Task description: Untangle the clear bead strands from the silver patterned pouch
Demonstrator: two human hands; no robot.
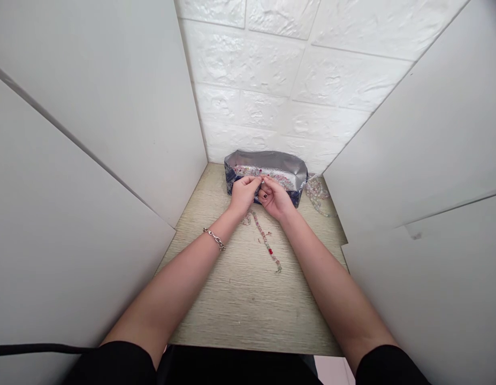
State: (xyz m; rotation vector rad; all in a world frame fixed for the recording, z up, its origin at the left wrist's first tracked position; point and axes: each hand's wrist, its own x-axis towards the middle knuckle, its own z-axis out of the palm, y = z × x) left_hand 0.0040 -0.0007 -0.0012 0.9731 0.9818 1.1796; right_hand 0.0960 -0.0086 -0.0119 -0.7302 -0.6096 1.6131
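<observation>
My left hand (243, 193) and my right hand (276, 198) meet fingertip to fingertip in front of an open foil-lined bag (280, 159). Both are closed in a pinch, and what lies between the fingertips is too small to make out. Loose pale, pink and red beads (248, 170) show inside the bag. Below the hands, a string of beads (265, 238) with a bright red one lies on the table, running down and to the right. A few tiny reddish bits rest beside it.
Clear and pale bead strands (318, 191) lie in a heap at the bag's right. The wooden tabletop (248, 305) is hemmed in by white panels (91, 133) on both sides and a white brick-pattern wall (264, 80) behind. A black cable (39, 349) runs at lower left.
</observation>
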